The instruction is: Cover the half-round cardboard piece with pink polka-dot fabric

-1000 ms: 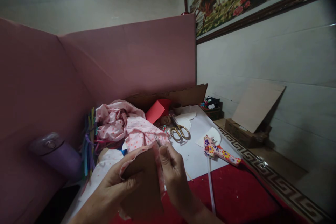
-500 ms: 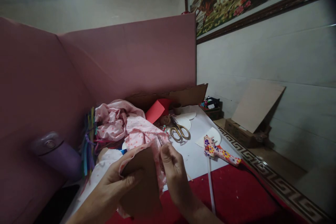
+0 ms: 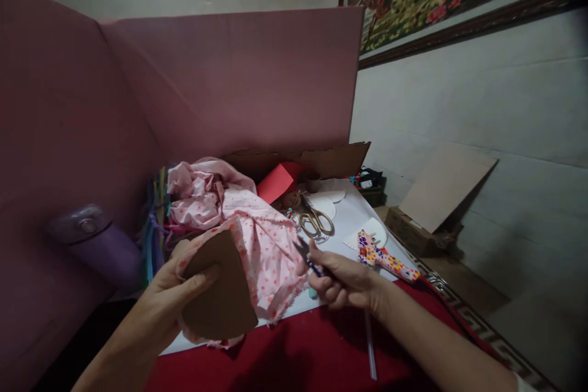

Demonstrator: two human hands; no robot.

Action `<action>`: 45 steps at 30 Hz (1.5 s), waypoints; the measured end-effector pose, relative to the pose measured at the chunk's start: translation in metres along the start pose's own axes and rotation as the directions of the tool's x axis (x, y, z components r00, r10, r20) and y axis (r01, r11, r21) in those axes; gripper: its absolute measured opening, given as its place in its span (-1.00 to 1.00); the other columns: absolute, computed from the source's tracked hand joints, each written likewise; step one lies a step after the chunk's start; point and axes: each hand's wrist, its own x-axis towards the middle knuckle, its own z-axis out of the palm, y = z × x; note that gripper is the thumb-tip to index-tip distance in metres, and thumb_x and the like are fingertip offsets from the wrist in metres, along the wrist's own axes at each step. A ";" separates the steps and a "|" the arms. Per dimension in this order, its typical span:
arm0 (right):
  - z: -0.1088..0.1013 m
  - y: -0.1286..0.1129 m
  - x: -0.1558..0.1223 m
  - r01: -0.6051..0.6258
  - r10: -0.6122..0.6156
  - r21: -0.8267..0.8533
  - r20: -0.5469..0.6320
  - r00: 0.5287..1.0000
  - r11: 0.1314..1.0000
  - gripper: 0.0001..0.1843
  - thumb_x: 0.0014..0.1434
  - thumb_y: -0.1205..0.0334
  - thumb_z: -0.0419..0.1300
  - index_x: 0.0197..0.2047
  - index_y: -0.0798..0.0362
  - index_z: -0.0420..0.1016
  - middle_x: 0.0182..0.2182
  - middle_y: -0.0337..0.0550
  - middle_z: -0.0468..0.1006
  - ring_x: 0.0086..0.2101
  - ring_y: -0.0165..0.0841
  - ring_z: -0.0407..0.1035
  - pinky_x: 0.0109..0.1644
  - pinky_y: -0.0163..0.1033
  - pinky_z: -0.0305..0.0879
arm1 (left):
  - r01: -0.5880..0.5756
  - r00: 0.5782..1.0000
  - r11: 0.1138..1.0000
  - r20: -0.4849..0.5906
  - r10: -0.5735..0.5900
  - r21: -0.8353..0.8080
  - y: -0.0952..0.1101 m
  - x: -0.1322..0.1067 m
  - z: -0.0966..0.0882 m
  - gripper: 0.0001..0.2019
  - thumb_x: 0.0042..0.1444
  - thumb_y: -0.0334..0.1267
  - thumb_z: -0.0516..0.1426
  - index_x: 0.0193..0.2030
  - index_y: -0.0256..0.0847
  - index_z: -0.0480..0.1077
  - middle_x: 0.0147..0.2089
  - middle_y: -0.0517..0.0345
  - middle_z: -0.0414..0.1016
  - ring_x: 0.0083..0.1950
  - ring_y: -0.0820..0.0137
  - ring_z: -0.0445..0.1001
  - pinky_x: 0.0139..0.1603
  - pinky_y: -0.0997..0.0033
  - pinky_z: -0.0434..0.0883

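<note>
Left hand (image 3: 177, 285): fingers grasp the cardboard piece, thumb across its brown face
Cardboard piece (image 3: 225, 294): in the left fingers, brown side showing, spotted pink fabric wrapped along its upper and left edges
Right hand (image 3: 346, 278): fingers closed around small dark snips (image 3: 304, 250), well apart from the cardboard
Snips: the blades poke out past the right fingertips, toward the upper left, slightly parted
Pink fabric (image 3: 273, 257): between the two sets of fingers, then heaped beyond the left ones; whether it joins the cardboard's covering, I cannot tell
Gold-handled scissors (image 3: 327, 224): on white paper (image 3: 334, 242), beyond the right fingers
Flower-patterned gun-shaped tool (image 3: 390, 262): just beyond the right hand, to the right of its fingers
Clear stick (image 3: 370, 349): nearer the viewer than the right fingers, on red cloth (image 3: 275, 358)
Red paper (image 3: 275, 184): farther off, beyond both hands' fingers
Purple bottle (image 3: 103, 251): left of the left fingers
</note>
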 end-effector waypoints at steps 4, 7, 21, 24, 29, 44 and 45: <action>-0.014 -0.005 -0.015 0.041 -0.074 -0.239 -0.132 0.988 0.970 -0.50 0.11 -0.29 0.06 -0.29 0.04 0.28 -0.71 -0.55 -0.07 -0.70 -0.58 -0.30 -0.68 -0.49 -0.26 | 0.025 1.000 0.998 0.015 -0.024 -0.065 -0.007 0.008 -0.005 -0.59 -0.12 -0.33 0.31 -0.05 0.00 0.51 -0.19 0.18 0.63 -0.26 0.29 0.57 -0.31 0.48 0.51; -0.012 -0.009 -0.015 0.031 -0.171 -0.452 -0.272 0.947 0.891 -0.57 0.17 -0.21 0.03 -0.32 0.03 0.28 -0.71 -0.52 -0.01 -0.71 -0.55 -0.23 -0.65 -0.43 -0.20 | 0.037 0.999 0.993 0.029 -0.034 -0.114 -0.011 0.013 -0.007 -0.59 -0.13 -0.35 0.32 -0.07 -0.01 0.52 -0.23 0.18 0.65 -0.32 0.33 0.58 -0.35 0.53 0.51; 0.006 0.011 0.019 -0.325 -0.511 -0.925 -0.378 0.772 0.194 -0.95 0.02 0.39 0.22 -0.42 0.06 0.49 -0.38 -0.05 0.55 -0.31 -0.20 0.39 -0.32 -0.25 0.03 | 0.038 0.999 0.984 -0.011 -0.041 -0.175 -0.023 0.024 -0.035 -0.53 -0.14 -0.36 0.32 -0.01 -0.02 0.49 -0.24 0.26 0.66 -0.36 0.36 0.58 -0.39 0.57 0.51; -0.008 0.000 0.007 -0.375 -0.532 -0.909 -0.412 0.739 0.183 -0.88 0.08 0.41 0.15 -0.39 0.06 0.49 -0.39 -0.09 0.57 -0.33 -0.26 0.40 -0.35 -0.28 0.04 | 0.007 1.000 0.990 -0.003 -0.008 -0.142 -0.023 0.022 -0.035 -0.62 -0.11 -0.34 0.31 -0.08 -0.02 0.52 -0.25 0.33 0.65 -0.32 0.36 0.59 -0.35 0.59 0.50; -0.015 0.003 0.002 -0.403 -0.543 -0.899 -0.426 0.723 0.169 -0.92 0.06 0.36 0.20 -0.32 0.06 0.50 -0.36 -0.09 0.56 -0.33 -0.27 0.39 -0.35 -0.30 0.05 | 0.034 0.999 0.983 -0.004 -0.036 -0.178 -0.023 0.017 -0.034 -0.57 -0.11 -0.36 0.31 -0.03 -0.02 0.50 -0.18 0.31 0.65 -0.32 0.34 0.59 -0.33 0.56 0.51; -0.034 0.015 0.007 -0.409 -0.544 -0.892 -0.443 0.713 0.192 -0.91 0.11 0.45 0.16 -0.34 0.12 0.47 -0.32 -0.12 0.50 -0.30 -0.32 0.37 -0.22 -0.25 0.20 | 0.034 0.999 0.983 -0.030 -0.040 -0.181 -0.021 0.011 -0.030 -0.64 -0.12 -0.36 0.32 -0.14 0.09 0.56 -0.15 0.43 0.65 -0.33 0.41 0.60 -0.35 0.64 0.49; -0.034 0.018 0.007 -0.409 -0.540 -0.893 -0.441 0.717 0.185 -0.96 0.13 0.39 0.19 -0.31 0.12 0.46 -0.30 -0.13 0.49 -0.29 -0.32 0.37 -0.21 -0.22 0.22 | 0.036 0.999 0.982 -0.030 -0.042 -0.184 -0.021 0.011 -0.030 -0.64 -0.12 -0.36 0.32 -0.14 0.09 0.56 -0.15 0.44 0.64 -0.33 0.42 0.59 -0.34 0.65 0.49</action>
